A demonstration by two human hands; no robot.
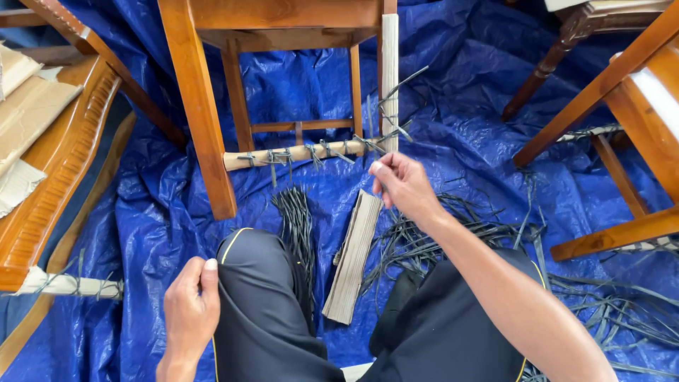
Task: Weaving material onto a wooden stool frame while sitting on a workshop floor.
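At frame centre the right hand (402, 185) pinches a thin strip (396, 92); best pull steadily, keeping it taut. The left hand (189, 311) rests clenched at lower left, holding nothing.

Cardboard strip (352, 256) lies between knees, before chair (205, 106).

Crumpled blue plastic tarpaulin (488, 120) covers the floor. Carved brown wooden furniture piece (53, 177) lies at left, flat beige cardboard pieces (25, 113) on it. Second brown wooden chair (622, 92) stands at right.
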